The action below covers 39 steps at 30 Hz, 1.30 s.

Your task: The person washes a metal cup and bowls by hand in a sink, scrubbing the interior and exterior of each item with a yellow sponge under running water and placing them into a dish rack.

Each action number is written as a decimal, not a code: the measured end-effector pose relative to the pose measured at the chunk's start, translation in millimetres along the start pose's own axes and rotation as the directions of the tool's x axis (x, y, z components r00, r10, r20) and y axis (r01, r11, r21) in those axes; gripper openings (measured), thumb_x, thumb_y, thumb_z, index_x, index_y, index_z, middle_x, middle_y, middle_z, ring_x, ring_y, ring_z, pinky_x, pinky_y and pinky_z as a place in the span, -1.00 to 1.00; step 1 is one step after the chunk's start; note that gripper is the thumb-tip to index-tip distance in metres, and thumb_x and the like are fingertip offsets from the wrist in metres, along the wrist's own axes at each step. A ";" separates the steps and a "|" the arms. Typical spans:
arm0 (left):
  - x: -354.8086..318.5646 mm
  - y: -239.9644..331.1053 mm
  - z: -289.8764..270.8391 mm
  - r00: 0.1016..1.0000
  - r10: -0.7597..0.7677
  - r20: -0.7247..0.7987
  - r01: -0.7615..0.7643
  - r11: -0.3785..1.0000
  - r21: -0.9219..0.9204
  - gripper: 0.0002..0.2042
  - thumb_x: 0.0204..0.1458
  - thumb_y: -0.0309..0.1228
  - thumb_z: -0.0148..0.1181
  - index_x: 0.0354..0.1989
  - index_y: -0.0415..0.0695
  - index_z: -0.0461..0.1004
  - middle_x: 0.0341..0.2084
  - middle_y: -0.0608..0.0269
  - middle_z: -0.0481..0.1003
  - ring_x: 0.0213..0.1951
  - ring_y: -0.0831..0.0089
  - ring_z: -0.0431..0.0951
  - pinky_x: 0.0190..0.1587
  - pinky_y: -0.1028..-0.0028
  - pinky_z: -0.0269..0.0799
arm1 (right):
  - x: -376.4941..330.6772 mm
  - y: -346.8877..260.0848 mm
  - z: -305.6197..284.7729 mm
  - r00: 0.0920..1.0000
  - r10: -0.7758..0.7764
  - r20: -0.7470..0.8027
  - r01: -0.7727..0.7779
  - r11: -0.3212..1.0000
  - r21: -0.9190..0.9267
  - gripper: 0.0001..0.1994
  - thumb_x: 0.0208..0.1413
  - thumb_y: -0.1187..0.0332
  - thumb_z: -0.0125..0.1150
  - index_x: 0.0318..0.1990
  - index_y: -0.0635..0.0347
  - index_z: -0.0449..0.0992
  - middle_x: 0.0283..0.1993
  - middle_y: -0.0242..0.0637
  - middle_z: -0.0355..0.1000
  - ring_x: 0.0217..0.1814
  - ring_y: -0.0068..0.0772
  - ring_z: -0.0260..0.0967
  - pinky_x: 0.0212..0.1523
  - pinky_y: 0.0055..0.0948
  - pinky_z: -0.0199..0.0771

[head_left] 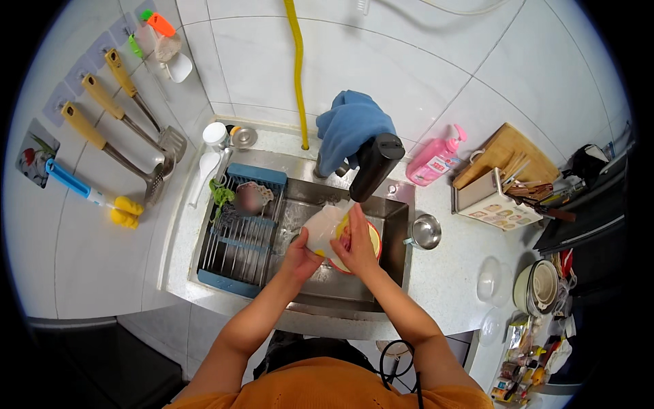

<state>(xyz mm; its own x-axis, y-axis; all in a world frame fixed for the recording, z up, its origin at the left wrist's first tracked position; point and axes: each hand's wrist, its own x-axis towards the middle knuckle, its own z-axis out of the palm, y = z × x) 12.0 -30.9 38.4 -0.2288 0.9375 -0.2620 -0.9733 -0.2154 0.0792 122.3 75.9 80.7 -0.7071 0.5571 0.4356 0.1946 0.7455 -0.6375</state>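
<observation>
Over the sink point(402, 238), my left hand point(300, 258) grips the lower left edge of a white bowl or dish point(323, 228), which is tilted. My right hand point(357, 244) presses against the dish's right side, its fingers pointing up toward the faucet. Under those fingers shows a yellow sponge or cloth point(343, 229), mostly covered, so its kind is unclear. Just below and behind the right hand is a red-rimmed bowl point(375, 240) with a pale yellow inside. The black faucet head point(378, 163) hangs directly above the right fingertips.
A blue-ended drying rack point(235, 235) with green leaves point(221, 196) spans the sink's left side. A blue cloth point(354, 126) drapes behind the faucet. To the right stand a pink pump bottle point(434, 160), a metal cup point(426, 232) and a chopstick holder point(494, 201).
</observation>
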 end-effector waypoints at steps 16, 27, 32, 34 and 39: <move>-17.9 12.1 -6.6 0.993 -0.052 -0.102 0.064 0.992 0.111 -0.55 0.10 -0.13 -0.12 0.08 -0.15 0.18 0.02 0.16 0.29 0.07 0.27 0.28 0.12 0.22 0.15 | 24.8 -15.0 -40.5 0.902 -0.216 0.374 0.169 0.973 0.154 -0.61 -0.12 0.44 0.15 -0.05 0.16 0.32 -0.02 -0.17 0.25 0.04 -0.10 0.20 0.05 -0.31 0.23; -11.9 13.8 -14.8 0.983 0.132 -0.129 -0.091 0.955 0.281 -0.60 0.12 -0.19 -0.11 0.03 -0.20 0.22 -0.05 0.16 0.34 0.01 0.30 0.34 0.08 0.26 0.21 | -0.9 -10.8 -15.3 0.957 -0.009 0.288 -0.018 0.996 0.092 -0.60 -0.08 0.42 0.12 -0.02 0.26 0.32 0.07 -0.17 0.22 0.09 -0.08 0.16 0.09 -0.29 0.18; -14.7 17.1 -5.8 0.990 0.115 -0.087 -0.080 0.940 0.333 -0.60 0.11 -0.18 -0.09 0.01 -0.22 0.23 -0.04 0.16 0.34 0.00 0.31 0.34 0.07 0.27 0.23 | 7.7 -8.4 -28.5 0.905 -0.225 0.360 0.197 0.974 0.113 -0.54 -0.08 0.46 0.08 0.06 0.21 0.27 0.08 -0.12 0.21 0.16 -0.08 0.10 0.15 -0.27 0.10; -12.6 22.6 0.0 0.993 0.077 -0.085 -0.041 0.931 0.362 -0.60 0.11 -0.19 -0.09 0.02 -0.23 0.23 -0.03 0.15 0.33 0.01 0.30 0.34 0.07 0.26 0.22 | 22.4 -2.0 -35.5 0.877 -0.246 0.412 0.196 0.967 0.161 -0.56 -0.10 0.49 0.07 0.04 0.23 0.28 0.07 -0.13 0.21 0.10 -0.09 0.16 0.10 -0.31 0.16; -9.2 24.4 1.0 0.992 0.036 -0.123 -0.001 0.963 0.268 -0.58 0.10 -0.19 -0.09 0.04 -0.22 0.22 -0.01 0.12 0.32 0.06 0.25 0.29 0.13 0.21 0.14 | 26.4 29.1 -39.2 0.890 -0.064 0.451 -0.115 0.927 0.358 -0.56 -0.06 0.53 0.02 0.06 0.26 0.25 -0.07 -0.20 0.30 -0.09 -0.44 0.26 -0.15 -0.53 0.30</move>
<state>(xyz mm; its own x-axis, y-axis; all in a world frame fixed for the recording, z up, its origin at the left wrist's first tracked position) -9.7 -44.5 43.8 -0.2639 0.8885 -0.3755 -0.9325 -0.1355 0.3347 136.0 126.7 98.6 -0.9484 0.2835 0.1423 0.0181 0.4961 -0.8680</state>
